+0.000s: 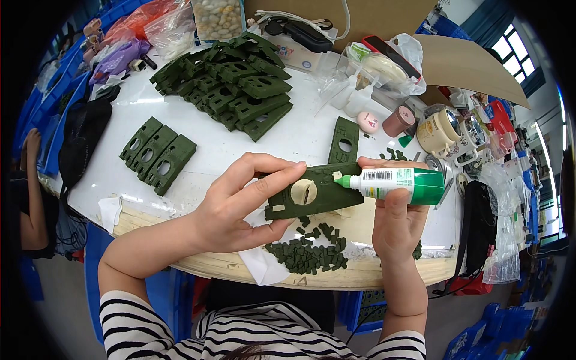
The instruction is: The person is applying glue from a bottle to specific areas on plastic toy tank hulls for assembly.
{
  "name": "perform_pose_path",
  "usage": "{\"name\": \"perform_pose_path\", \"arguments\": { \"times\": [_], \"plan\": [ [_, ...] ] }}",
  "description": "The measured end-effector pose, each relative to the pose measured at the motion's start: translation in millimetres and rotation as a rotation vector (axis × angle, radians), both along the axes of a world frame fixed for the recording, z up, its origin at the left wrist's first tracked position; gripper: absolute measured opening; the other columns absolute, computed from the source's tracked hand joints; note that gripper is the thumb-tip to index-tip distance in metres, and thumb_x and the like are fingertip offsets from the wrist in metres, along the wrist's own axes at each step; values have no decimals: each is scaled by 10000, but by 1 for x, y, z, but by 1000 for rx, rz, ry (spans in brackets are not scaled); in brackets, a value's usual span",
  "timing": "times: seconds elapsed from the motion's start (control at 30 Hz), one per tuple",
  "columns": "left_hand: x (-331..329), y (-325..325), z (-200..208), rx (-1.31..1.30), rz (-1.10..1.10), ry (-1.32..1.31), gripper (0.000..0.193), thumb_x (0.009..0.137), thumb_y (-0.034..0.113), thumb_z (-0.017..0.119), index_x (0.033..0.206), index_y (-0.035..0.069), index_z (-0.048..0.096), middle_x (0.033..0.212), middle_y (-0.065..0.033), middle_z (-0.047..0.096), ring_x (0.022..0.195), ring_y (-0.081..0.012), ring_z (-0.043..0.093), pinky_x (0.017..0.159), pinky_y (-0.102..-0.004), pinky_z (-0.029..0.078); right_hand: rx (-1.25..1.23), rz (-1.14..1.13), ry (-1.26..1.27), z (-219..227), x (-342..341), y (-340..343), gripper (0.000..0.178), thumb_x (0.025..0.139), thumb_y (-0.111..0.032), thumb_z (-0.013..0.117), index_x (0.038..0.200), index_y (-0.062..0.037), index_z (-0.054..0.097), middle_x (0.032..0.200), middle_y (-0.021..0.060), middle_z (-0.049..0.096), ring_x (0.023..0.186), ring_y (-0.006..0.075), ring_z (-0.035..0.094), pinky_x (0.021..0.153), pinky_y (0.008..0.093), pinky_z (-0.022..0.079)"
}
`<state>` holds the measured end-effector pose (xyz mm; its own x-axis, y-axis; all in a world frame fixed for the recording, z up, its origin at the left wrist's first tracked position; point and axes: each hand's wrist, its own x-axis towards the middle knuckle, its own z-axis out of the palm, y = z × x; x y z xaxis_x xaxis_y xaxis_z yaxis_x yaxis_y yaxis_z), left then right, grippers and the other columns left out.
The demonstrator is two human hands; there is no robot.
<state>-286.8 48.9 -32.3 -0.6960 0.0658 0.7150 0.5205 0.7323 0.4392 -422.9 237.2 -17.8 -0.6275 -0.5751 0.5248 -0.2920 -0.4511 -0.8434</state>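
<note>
My left hand [240, 201] grips the left end of a dark green plastic plate [330, 202] that has a round hole and small rectangular openings. In my right hand [397, 231] is a white glue bottle [387, 180] with a green base, tipped on its side. Its green nozzle points left, with the tip at a small opening near the plate's upper edge. Whether glue is coming out is too small to tell. Below the plate lies a heap of small dark green pieces [312, 255]. Another green plate [344, 141] rests on the table just beyond.
A large pile of green plates [240, 84] covers the back of the white table [222, 150]. Several more plates [157, 156] lie in a row at left. Cups [438, 132], a pink-brown jar [398, 121] and plastic bags crowd the right. Another person's arm [33, 210] shows far left.
</note>
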Motion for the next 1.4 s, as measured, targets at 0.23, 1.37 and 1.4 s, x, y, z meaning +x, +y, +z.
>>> {"name": "perform_pose_path", "arguments": {
  "times": [0.23, 1.37, 1.4],
  "plan": [
    [0, 0, 1, -15, 5, 3, 655, 596, 43, 743, 1202, -63, 517, 1084, -170, 529, 891, -232, 548, 741, -293, 478, 5, 0, 14, 0, 0, 0, 283, 879, -187, 583, 1022, 31, 472, 1029, 218, 593, 982, 225, 578, 859, 335, 459],
    [-3, -5, -5, 1307, -660, -684, 754, 831, 421, 605, 1380, 36, 261, 1281, -114, 459, 1172, -267, 483, 939, -453, 440, 28, 135, -251, -2, 11, 2, 515, 852, -514, 525, 1033, -42, 429, 932, 106, 559, 939, 235, 573, 869, 396, 461],
    [-3, -5, -7, 1274, -693, -725, 751, 826, 412, 616, 1375, 35, 269, 1285, -120, 459, 1169, -268, 488, 930, -461, 448, 25, 147, -247, -3, 13, 0, 522, 843, -514, 540, 1032, -40, 427, 934, 108, 560, 944, 239, 573, 880, 404, 457]
  ]
}}
